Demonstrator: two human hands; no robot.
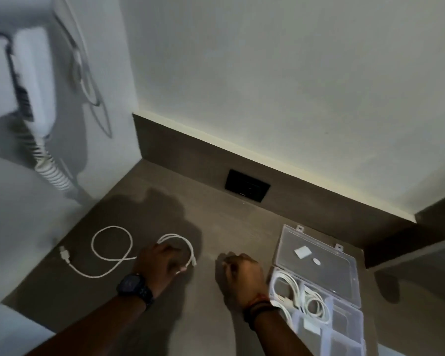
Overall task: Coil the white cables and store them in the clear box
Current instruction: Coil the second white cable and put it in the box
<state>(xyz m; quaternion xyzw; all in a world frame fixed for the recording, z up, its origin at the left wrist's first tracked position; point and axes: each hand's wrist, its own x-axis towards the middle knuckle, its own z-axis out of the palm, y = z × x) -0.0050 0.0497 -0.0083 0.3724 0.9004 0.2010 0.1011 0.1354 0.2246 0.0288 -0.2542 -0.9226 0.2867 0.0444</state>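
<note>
A white cable [106,255] lies on the grey counter, one part looped loosely at the left with its plug near the counter's left edge, the other part wound into a small coil. My left hand [159,263], with a dark watch on the wrist, grips that small coil. My right hand [242,273] rests on the counter with fingers curled and nothing seen in it. At the right, the clear box [344,327] stands open with its lid [319,258] folded back. Coiled white cables [293,291] lie in its left compartments.
A black socket plate [247,185] sits in the low back panel behind the counter. A white wall-mounted hair dryer [34,91] with a spiral cord hangs at the upper left. A wall bounds the counter's left side.
</note>
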